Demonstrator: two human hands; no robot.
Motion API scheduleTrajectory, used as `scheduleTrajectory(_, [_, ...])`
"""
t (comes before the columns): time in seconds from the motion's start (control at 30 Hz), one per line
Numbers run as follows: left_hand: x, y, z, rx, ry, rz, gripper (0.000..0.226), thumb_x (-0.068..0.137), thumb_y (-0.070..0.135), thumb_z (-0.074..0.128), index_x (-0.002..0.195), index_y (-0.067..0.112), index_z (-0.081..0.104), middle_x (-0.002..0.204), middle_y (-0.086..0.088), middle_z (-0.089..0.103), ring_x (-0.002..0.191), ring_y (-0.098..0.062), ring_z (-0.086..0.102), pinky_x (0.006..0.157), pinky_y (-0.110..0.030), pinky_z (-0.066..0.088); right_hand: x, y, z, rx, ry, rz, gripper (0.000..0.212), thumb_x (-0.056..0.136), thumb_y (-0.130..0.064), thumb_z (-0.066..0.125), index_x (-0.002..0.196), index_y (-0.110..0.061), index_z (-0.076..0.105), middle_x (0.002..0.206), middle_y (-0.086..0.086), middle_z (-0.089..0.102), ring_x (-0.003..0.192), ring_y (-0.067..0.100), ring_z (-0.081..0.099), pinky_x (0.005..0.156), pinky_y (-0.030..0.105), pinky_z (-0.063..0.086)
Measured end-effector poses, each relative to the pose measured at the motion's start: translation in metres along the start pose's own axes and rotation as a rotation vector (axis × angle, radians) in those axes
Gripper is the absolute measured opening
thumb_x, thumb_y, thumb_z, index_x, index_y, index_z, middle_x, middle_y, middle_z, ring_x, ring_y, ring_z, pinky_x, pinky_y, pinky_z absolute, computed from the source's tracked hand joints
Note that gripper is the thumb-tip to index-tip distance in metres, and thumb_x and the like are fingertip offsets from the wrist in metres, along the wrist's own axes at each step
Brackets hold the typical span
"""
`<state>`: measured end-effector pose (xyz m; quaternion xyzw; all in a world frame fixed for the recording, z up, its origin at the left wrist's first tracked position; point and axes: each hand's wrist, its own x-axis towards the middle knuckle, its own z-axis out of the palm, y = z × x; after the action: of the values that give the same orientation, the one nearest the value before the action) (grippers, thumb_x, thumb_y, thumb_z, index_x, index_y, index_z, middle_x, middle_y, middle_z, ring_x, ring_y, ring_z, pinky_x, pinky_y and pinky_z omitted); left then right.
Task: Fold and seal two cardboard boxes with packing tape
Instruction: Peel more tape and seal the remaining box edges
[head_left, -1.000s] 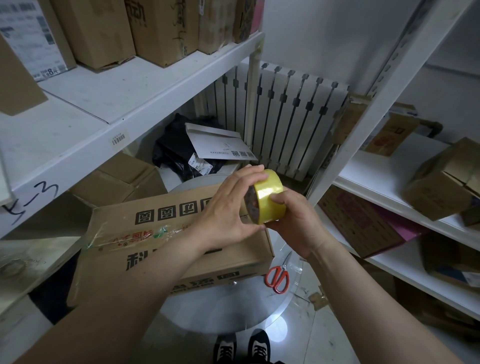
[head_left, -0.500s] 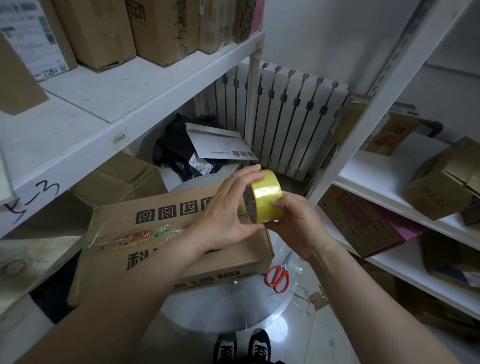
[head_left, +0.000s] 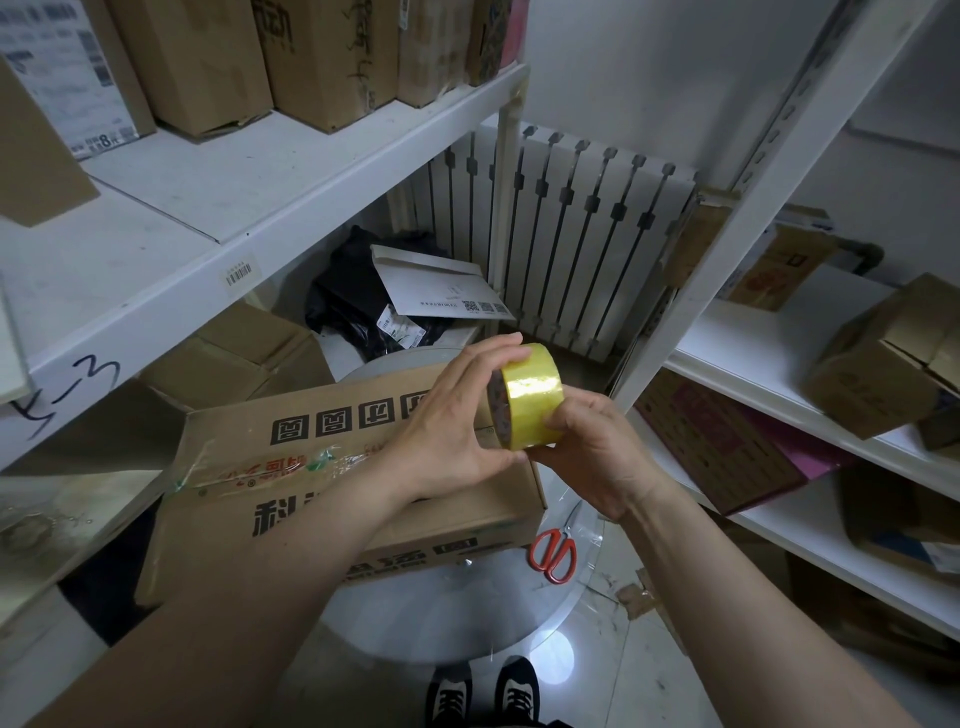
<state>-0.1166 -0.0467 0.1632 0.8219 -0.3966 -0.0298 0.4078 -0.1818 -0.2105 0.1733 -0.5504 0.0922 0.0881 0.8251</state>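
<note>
A roll of yellowish packing tape (head_left: 531, 395) is held upright between both hands, above the right end of a closed cardboard box (head_left: 291, 467) with black printed characters. My left hand (head_left: 447, 415) grips the roll from the left, fingers over its top and thumb under it. My right hand (head_left: 592, 447) holds it from the right and below, thumb pressed on the tape's outer face. The box lies on a round glass table (head_left: 467, 597) and carries old clear tape along its top.
Red-handled scissors (head_left: 554, 553) lie on the table right of the box. White shelves (head_left: 249, 182) with cardboard boxes stand left and right (head_left: 769, 364). A radiator (head_left: 571, 234), a black bag and a white envelope (head_left: 441, 286) sit behind. My shoes (head_left: 483, 693) show below the glass.
The roll has been turned slightly in my hands and raised a little; my right thumb has slid along the tape's outer face. The box has not moved.
</note>
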Motion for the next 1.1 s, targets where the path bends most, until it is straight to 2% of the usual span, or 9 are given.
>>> scheduleTrajectory(0.2, [-0.0018,0.0026,-0.0009,0.009,-0.019,-0.006,0.101,0.065,0.022,0.090,0.147,0.018,0.031,0.155,0.003,0.028,0.145,-0.010,0.024,0.119,-0.042,0.027,-0.0010,0.0011,0.0021,-0.014,0.026,0.000,0.032,0.068,-0.001,0.046,0.096,0.010,0.055,0.090,0.021,0.045,0.087,0.032,0.045,0.074,0.040,0.048])
scheduleTrajectory(0.37, [-0.0031,0.0035,-0.0014,0.009,-0.017,-0.020,0.102,0.064,0.024,0.090,0.147,0.021,0.031,0.154,0.005,0.029,0.144,-0.009,0.025,0.117,-0.043,0.031,-0.0023,0.0061,0.0011,-0.006,0.015,-0.025,0.023,0.064,0.003,0.045,0.081,0.005,0.062,0.075,0.014,0.059,0.074,0.021,0.063,0.069,0.033,0.056])
scheduleTrajectory(0.47, [-0.0032,0.0024,-0.0021,0.000,-0.020,-0.029,0.103,0.065,0.025,0.090,0.148,0.022,0.029,0.155,0.005,0.028,0.145,-0.009,0.023,0.118,-0.043,0.029,-0.0011,0.0067,-0.0002,0.006,0.020,-0.029,0.022,0.069,-0.002,0.047,0.085,0.007,0.059,0.081,0.017,0.054,0.078,0.022,0.060,0.069,0.032,0.054])
scheduleTrajectory(0.57, [-0.0037,0.0014,-0.0019,-0.009,-0.021,-0.040,0.102,0.065,0.026,0.089,0.148,0.023,0.029,0.154,0.006,0.028,0.144,-0.008,0.023,0.116,-0.044,0.032,0.0014,0.0063,-0.0003,0.041,0.065,0.004,0.030,0.072,-0.015,0.052,0.094,0.006,0.056,0.089,0.017,0.049,0.086,0.027,0.051,0.072,0.035,0.048])
scheduleTrajectory(0.67, [-0.0038,0.0005,-0.0016,-0.039,-0.016,-0.055,0.101,0.064,0.025,0.090,0.147,0.024,0.031,0.152,0.009,0.029,0.143,-0.006,0.024,0.115,-0.043,0.033,0.0009,0.0052,-0.0002,0.012,0.039,-0.004,0.044,0.064,-0.017,0.058,0.096,0.013,0.054,0.087,0.017,0.045,0.082,0.025,0.051,0.070,0.035,0.048])
scheduleTrajectory(0.77, [-0.0035,-0.0001,-0.0023,-0.058,-0.033,-0.068,0.101,0.064,0.025,0.090,0.146,0.027,0.031,0.147,0.017,0.028,0.140,-0.001,0.024,0.112,-0.043,0.037,-0.0015,0.0055,-0.0006,-0.029,0.008,-0.011,0.045,0.068,-0.009,0.050,0.097,0.026,0.049,0.081,0.016,0.054,0.076,0.019,0.058,0.071,0.033,0.051])
scheduleTrajectory(0.87, [-0.0033,-0.0010,-0.0023,-0.053,-0.044,-0.073,0.101,0.064,0.025,0.090,0.146,0.028,0.031,0.145,0.019,0.027,0.139,0.001,0.023,0.112,-0.042,0.038,-0.0035,0.0054,-0.0011,-0.028,-0.026,-0.019,0.038,0.069,-0.004,0.044,0.096,0.020,0.054,0.075,0.007,0.063,0.074,0.015,0.063,0.072,0.033,0.054])
scheduleTrajectory(1.0, [-0.0034,-0.0017,-0.0022,-0.057,-0.056,-0.070,0.101,0.064,0.024,0.089,0.146,0.029,0.030,0.145,0.019,0.027,0.138,0.001,0.023,0.112,-0.043,0.038,-0.0028,0.0072,-0.0016,-0.007,-0.015,-0.012,0.034,0.068,-0.001,0.044,0.096,0.012,0.057,0.074,0.008,0.062,0.074,0.017,0.063,0.072,0.033,0.054])
scheduleTrajectory(1.1, [-0.0027,-0.0026,-0.0022,-0.087,-0.049,-0.104,0.102,0.064,0.027,0.090,0.146,0.030,0.030,0.149,0.014,0.028,0.140,-0.004,0.026,0.111,-0.044,0.039,-0.0023,0.0093,-0.0031,-0.020,0.016,-0.004,0.026,0.083,0.012,0.038,0.095,0.012,0.062,0.078,0.010,0.067,0.080,0.022,0.066,0.080,0.038,0.057])
